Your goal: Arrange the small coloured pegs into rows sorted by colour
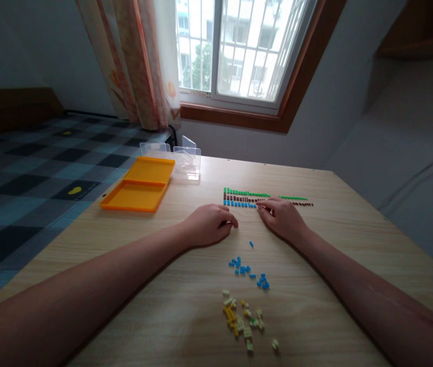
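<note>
Although the orange tray [128, 207] and clear boxes [190, 165], left of centre, lie well apart from your hands, a wide sweep of your left forearm could nudge the tray. Your left grip [210, 224], mid-frame, rests loosely curled with no piece visible in it; slid rightward, its fingers could knock the near ends of the rows. Below, at bottom centre, yellow and cream pieces [247, 332] lie jumbled, and a dragged wrist could scatter them into the loose blue pieces [243, 269] just above. Right of centre, the green row [239, 192], brown row [235, 198] and blue row [235, 203] run close together on the counter [338, 214], so one bumped piece could skew its neighbours. Your right grip [280, 215] has its fingertips at the blue row's right end; whether they pinch a piece, you can't judge from here. Because that hand overlaps the brown and green rows, a dropped knuckle or quick withdrawal could shift them.
</note>
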`<state>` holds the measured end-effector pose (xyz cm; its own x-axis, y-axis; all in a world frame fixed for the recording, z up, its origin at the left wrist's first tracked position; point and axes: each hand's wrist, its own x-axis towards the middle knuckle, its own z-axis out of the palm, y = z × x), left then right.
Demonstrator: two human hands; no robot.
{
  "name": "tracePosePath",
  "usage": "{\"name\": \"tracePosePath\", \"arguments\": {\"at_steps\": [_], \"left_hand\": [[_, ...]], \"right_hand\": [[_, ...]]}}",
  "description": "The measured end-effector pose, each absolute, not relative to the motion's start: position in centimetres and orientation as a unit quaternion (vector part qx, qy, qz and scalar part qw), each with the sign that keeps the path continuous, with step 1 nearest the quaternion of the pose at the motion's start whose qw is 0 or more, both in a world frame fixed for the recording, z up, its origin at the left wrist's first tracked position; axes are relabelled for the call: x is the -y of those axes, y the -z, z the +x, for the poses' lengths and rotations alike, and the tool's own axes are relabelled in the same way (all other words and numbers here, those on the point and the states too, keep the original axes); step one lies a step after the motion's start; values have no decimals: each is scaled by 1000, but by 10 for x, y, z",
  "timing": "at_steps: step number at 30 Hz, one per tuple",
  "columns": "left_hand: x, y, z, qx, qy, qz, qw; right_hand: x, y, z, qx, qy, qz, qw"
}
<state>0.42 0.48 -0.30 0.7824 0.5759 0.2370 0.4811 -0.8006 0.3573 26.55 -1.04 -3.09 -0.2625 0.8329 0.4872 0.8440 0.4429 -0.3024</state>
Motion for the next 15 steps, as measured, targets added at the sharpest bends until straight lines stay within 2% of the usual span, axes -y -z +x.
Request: {"name": "tracePosePath", "arguments": {"at_steps": [5, 15], "left_hand": [[-5, 4, 4, -286, -167, 934, 135], [-5, 5, 4, -285, -174, 933, 135]], "right_hand": [[12, 28, 263, 803, 13, -528, 276], [12, 25, 265, 807, 2, -509, 298]]}}
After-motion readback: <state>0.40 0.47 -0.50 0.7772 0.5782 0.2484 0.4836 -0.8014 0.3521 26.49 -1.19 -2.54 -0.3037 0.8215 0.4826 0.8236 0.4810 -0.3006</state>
